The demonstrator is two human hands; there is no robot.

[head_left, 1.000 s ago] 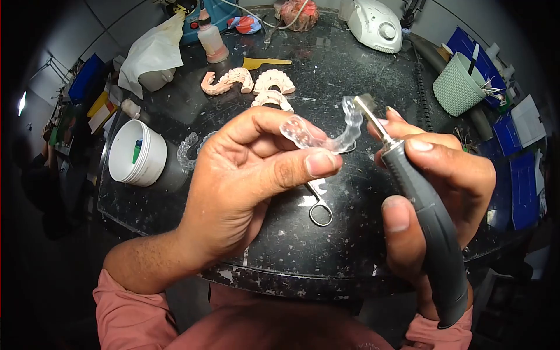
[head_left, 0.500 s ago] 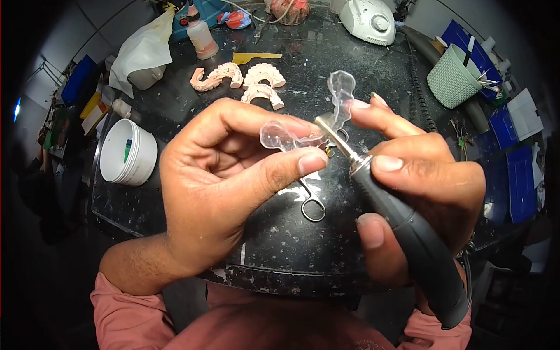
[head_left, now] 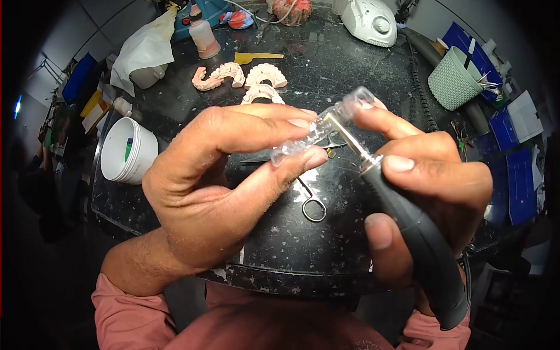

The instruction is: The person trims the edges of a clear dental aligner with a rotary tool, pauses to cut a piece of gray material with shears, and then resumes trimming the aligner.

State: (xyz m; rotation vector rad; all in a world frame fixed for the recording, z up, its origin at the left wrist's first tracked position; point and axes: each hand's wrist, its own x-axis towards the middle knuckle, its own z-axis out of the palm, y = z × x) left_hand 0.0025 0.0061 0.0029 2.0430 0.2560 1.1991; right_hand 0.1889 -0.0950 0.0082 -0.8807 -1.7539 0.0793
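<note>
Between its thumb and fingers, my left hand (head_left: 216, 175) pinches a clear plastic dental tray (head_left: 286, 150), held tilted with its far end up to the right. My right hand (head_left: 431, 175) grips a black rotary handpiece (head_left: 408, 219), and one of its fingertips touches the tray's far end. The handpiece's metal tip lies against or just over the middle of the tray; exact contact is unclear. Beneath the hands, scissors (head_left: 314, 209) lie on the black table (head_left: 291, 245), partly hidden. Behind them are several pinkish dental casts (head_left: 265, 76).
A white tub (head_left: 129, 151) stands at left. Farther back are a draped white sheet (head_left: 140, 55), a bottle (head_left: 203, 39) and a yellow strip (head_left: 256, 57). A white control unit (head_left: 370, 24) sits at the back right, near a green basket (head_left: 452, 81) and a coiled cord.
The tray has turned in my left hand, from a spread arch to a more edge-on, slanted position. My left fingers have shifted with it. My right hand and the handpiece have moved slightly right.
</note>
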